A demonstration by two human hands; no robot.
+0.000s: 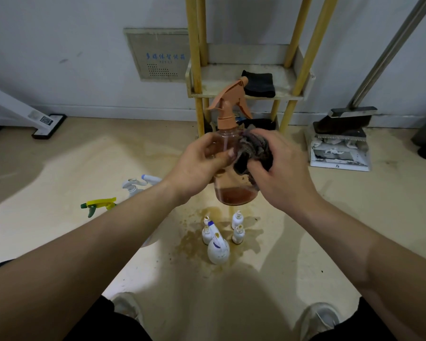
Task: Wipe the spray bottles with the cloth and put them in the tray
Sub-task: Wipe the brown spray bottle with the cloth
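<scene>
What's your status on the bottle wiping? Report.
Left hand grips spray bottle, raised. Right hand presses cloth against it. Tray ahead holds a black rag.

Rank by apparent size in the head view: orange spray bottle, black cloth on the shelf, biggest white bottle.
Largest: orange spray bottle, though it is held nearest the camera.
Black cloth and white bottle look about alike; not ranked.

Grey wall panel (158,55), dustpan (340,156) by wall, brown floor stain (194,247), perhaps mop base (49,126)
</scene>
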